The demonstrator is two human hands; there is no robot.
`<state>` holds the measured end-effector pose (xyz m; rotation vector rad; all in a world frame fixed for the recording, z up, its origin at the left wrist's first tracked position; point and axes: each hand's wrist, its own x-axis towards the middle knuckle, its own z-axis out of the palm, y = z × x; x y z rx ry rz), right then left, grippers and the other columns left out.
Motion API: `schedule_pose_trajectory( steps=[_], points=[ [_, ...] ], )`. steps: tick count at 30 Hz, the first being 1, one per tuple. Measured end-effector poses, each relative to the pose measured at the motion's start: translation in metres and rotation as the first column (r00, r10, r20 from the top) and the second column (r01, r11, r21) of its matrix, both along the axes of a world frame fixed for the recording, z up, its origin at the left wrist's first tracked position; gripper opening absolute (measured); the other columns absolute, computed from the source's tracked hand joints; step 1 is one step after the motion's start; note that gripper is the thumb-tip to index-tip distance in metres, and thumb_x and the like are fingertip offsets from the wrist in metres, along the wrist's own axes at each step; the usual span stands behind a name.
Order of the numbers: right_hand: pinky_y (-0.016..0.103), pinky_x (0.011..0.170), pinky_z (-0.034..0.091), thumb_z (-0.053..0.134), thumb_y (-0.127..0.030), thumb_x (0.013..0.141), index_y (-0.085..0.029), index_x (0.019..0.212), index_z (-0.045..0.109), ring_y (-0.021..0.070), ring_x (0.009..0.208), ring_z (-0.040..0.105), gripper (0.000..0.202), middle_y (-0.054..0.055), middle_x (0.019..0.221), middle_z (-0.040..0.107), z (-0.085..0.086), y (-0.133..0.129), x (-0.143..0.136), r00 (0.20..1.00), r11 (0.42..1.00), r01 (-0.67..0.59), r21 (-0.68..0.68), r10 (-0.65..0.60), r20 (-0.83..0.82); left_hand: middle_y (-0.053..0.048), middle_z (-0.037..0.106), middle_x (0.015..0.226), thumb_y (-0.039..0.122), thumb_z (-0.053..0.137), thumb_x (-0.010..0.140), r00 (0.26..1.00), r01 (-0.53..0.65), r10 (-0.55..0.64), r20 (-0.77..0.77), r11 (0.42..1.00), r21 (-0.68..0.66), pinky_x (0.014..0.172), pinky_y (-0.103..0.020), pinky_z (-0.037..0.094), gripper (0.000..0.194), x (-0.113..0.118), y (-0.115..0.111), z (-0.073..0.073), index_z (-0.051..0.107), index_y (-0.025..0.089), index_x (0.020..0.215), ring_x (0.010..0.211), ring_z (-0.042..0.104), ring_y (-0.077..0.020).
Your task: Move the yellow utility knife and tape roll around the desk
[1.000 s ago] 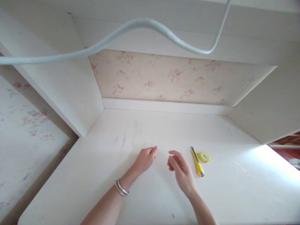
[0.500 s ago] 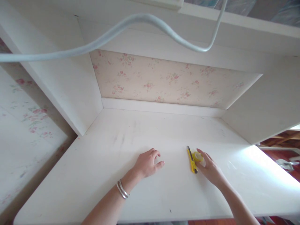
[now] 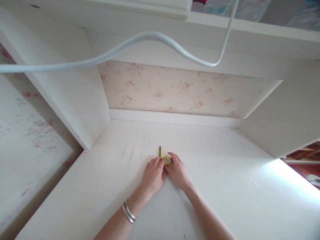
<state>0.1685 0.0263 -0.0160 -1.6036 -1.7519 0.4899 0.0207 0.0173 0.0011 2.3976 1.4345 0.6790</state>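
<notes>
My two hands meet near the middle of the white desktop (image 3: 140, 140). My right hand (image 3: 179, 174) is closed around the right side of a small yellow tape roll (image 3: 167, 160). Just left of the roll, a yellow utility knife (image 3: 160, 152) points away from me. My left hand (image 3: 153, 176), with silver bangles at its wrist, has its fingers closed over the knife's near part and hides most of the handle. The left thumb touches the tape roll. Knife and roll are side by side.
White side panels (image 3: 67, 96) and a back board with floral wallpaper (image 3: 160, 90) enclose the desktop. A white cable (image 3: 140, 36) crosses the view above. Overhead, a shelf (image 3: 250, 25) holds plastic-wrapped things. A small dark mark (image 3: 184, 236) lies near the front.
My right hand has moved left with the tape roll, and the utility knife has come along to the middle. My left hand has closed over the knife. The view has shifted slightly.
</notes>
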Motion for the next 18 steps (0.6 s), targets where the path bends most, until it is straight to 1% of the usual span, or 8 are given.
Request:
schedule_pose_trajectory(
  steps=[2,4,6,9,12,15,18],
  points=[
    [0.037,0.09,0.047,0.062,-0.029,0.077,-0.022,0.125,0.046,0.0209,0.103,0.059,0.051,0.008,0.123,0.056,-0.001,0.008,-0.01,0.999,1.0,-0.003,-0.015,0.003,-0.033,-0.008,0.053,0.12,0.012,0.051,0.081,0.999,-0.052,0.052,0.002,0.999,-0.015,0.093,-0.036,0.041,0.045,-0.01,0.009,-0.002,0.045,0.021,0.124,0.11,0.05,-0.023],
    [0.037,0.091,0.047,0.064,-0.031,0.076,-0.022,0.127,0.044,0.0207,0.102,0.06,0.056,0.009,0.121,0.058,-0.003,0.012,-0.014,0.998,1.0,-0.014,-0.02,0.012,-0.061,-0.008,0.054,0.121,0.007,0.048,0.08,0.996,-0.087,0.087,0.007,0.996,-0.025,0.093,-0.035,0.041,0.048,-0.017,0.016,-0.005,0.044,0.021,0.126,0.111,0.051,-0.022],
    [0.037,0.092,0.047,0.064,-0.031,0.075,-0.022,0.13,0.042,0.0206,0.105,0.06,0.06,0.01,0.126,0.055,-0.005,0.012,-0.012,0.995,0.998,-0.062,-0.009,0.061,-0.083,-0.008,0.054,0.123,0.003,0.044,0.08,0.995,-0.099,0.1,0.015,0.995,-0.033,0.093,-0.035,0.04,0.051,-0.022,0.022,-0.007,0.043,0.021,0.128,0.113,0.051,-0.0208],
    [0.038,0.096,0.045,0.063,-0.026,0.074,-0.022,0.131,0.041,0.0217,0.111,0.056,0.062,0.01,0.134,0.05,-0.006,0.007,-0.005,0.984,0.986,-0.163,0.019,0.164,-0.073,-0.008,0.055,0.125,0.0,0.04,0.078,0.994,-0.103,0.104,0.031,0.994,-0.044,0.095,-0.034,0.039,0.055,-0.026,0.026,-0.009,0.042,0.022,0.129,0.115,0.051,-0.019],
    [0.038,0.097,0.044,0.058,-0.019,0.076,-0.024,0.128,0.045,0.0213,0.113,0.055,0.055,0.007,0.127,0.056,-0.004,0.002,-0.001,0.975,0.976,-0.219,0.017,0.219,-0.038,-0.007,0.056,0.123,-0.001,0.039,0.077,0.993,-0.106,0.108,0.046,0.994,-0.038,0.097,-0.035,0.039,0.056,-0.028,0.029,-0.009,0.043,0.022,0.128,0.115,0.051,-0.0184],
    [0.036,0.092,0.047,0.057,-0.022,0.078,-0.027,0.125,0.047,0.0209,0.106,0.059,0.048,0.006,0.119,0.06,-0.003,0.0,-0.003,0.982,0.983,-0.185,-0.008,0.184,-0.042,-0.007,0.057,0.121,-0.003,0.039,0.073,0.991,-0.116,0.117,0.072,0.993,-0.017,0.098,-0.036,0.039,0.058,-0.028,0.029,-0.008,0.045,0.021,0.126,0.115,0.05,-0.0189],
    [0.037,0.09,0.048,0.061,-0.027,0.077,-0.026,0.124,0.046,0.0215,0.103,0.06,0.05,0.006,0.118,0.06,-0.007,0.002,-0.008,0.992,0.993,-0.117,-0.013,0.116,-0.057,-0.006,0.058,0.12,-0.003,0.043,0.067,0.985,-0.129,0.129,0.114,0.992,-0.002,0.1,-0.038,0.039,0.06,-0.025,0.027,-0.005,0.048,0.021,0.122,0.115,0.049,-0.0203]
  ],
)
